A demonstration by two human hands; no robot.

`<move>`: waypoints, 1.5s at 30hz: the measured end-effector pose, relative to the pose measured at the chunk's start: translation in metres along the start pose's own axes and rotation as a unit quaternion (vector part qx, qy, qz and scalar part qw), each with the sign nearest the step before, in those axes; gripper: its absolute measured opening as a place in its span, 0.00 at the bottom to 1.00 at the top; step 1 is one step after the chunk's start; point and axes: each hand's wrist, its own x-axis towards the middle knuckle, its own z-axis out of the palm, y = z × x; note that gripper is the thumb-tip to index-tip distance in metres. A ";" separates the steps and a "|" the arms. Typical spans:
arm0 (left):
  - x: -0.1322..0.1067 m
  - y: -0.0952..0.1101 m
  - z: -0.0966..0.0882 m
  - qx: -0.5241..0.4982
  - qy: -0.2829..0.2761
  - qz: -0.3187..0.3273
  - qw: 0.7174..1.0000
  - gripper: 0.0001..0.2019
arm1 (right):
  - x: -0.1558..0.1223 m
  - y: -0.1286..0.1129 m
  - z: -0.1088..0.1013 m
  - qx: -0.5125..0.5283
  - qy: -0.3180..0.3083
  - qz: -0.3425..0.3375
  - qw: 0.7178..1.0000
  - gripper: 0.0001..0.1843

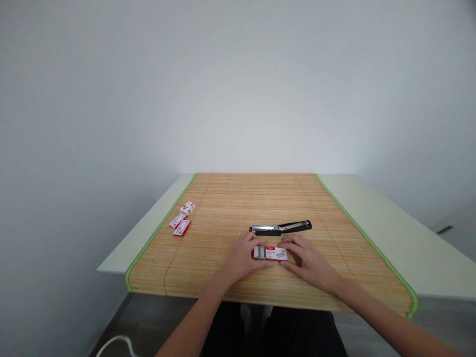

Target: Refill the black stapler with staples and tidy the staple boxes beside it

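Observation:
A small red and white box of staples lies near the front of the bamboo mat, between my hands. At its left end the sleeve is drawn back and grey staple strips show. My left hand curls around that left end, thumb in front and fingers behind. Around the right end my right hand closes in the same way. Just behind the box lies a black stapler, swung open, its metal magazine exposed on the left. The fingertips of my left hand are close to the stapler's left end.
Several small red and white boxes lie together at the mat's left side. The bamboo mat has green edging and covers the middle of a white table. A wall stands behind the table. A white cable shows at lower left.

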 end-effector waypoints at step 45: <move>0.039 0.006 -0.047 0.178 -0.192 0.158 0.952 0.15 | 0.004 0.006 0.010 0.039 0.030 -0.008 0.999 0.20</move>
